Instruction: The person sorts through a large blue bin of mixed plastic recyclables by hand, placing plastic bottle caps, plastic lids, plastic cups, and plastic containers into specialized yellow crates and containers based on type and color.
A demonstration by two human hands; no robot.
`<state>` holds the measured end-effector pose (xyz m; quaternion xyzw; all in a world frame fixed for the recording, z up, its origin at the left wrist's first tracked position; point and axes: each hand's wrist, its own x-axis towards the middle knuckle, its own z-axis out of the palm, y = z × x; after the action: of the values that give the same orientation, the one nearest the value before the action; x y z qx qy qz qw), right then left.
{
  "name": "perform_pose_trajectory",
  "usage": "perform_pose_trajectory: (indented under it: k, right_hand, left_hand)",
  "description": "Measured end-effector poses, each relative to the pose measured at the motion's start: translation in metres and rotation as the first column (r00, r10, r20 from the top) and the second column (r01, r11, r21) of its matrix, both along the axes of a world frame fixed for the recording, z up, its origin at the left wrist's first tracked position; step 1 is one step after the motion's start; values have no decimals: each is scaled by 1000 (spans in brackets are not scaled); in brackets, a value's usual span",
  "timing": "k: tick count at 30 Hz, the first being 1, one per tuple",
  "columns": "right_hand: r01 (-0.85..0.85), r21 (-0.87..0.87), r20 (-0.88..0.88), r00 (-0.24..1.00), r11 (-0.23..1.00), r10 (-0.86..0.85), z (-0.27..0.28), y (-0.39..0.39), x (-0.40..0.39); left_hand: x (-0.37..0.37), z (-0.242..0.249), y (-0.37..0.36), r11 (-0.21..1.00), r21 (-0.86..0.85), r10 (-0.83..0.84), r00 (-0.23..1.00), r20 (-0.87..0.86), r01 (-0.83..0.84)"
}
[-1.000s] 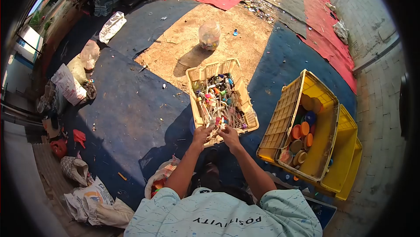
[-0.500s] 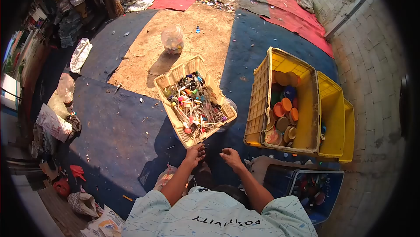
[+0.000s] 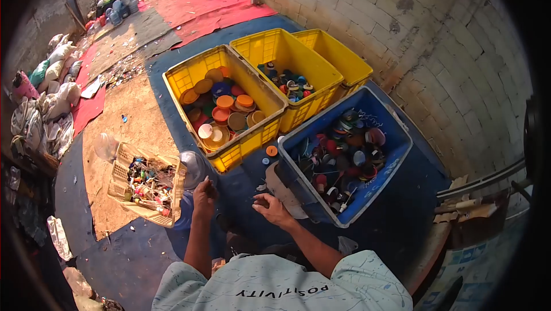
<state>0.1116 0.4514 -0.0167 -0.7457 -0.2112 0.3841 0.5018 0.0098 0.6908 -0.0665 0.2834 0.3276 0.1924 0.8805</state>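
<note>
My left hand is closed beside the right edge of the cream basket; what it holds, if anything, is hidden. The basket is tilted and filled with small mixed plastic pieces. My right hand is in front of my body, left of the blue crate, with its fingers curled and a small dark thing, too unclear to name, at the fingertips. Dark and coloured lids lie in the blue crate.
A yellow crate holds orange and brown lids; another yellow crate holds small caps, with a third behind. A clear jar stands behind the basket. A block wall rises at right, sacks lie at left.
The view has swung to the right, so the basket appears farther left and the blue crate is in full view. Both hands remain in front of my body, apart from each other.
</note>
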Motion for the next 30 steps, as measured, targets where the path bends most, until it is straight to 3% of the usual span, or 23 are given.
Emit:
perform_pose_trajectory:
  k: [4,6,8,11,15,18,21,25,30]
  right_hand:
    - [290,111,-309,919,951,-245,20,-157,1]
    - [471,127,-368,840,873,-400,21,-240,-3]
    - [666,107,-420,703,738,-574,26,-319,-9]
    - [901,30,-376,412,434,-830,22,-413,-17]
    - [994,84,-389,97,70,-916,29,-476,-12]
    - [992,122,-419,35,-18,-907,24,-495,0]
    - [991,114,-435,119,76,-893,19,-496,25]
    - [941,101,-339,337,322,-878,-5,-497,80]
    - [748,55,-255,651,662,-715,11,-506,165]
  left_hand:
    - [47,25,-145,991,-78,-117,986,-123,108]
    - [71,30,-218,985,-100,-156,980,-126,144]
    - [94,47,-284,965,-68,-257,963,-82,252]
    - [128,71,-348,926,12,-375,924,-67,377]
    - [170,86,-392,880,107,-455,886,-95,463]
    - [199,76,-415,860,119,-484,867,-117,496]
    - [227,63,-440,860,87,-485,858,-171,503]
    - [264,33,-471,855,19,-508,844,-171,518]
    - [312,8,-495,928,-76,-373,912,-171,366]
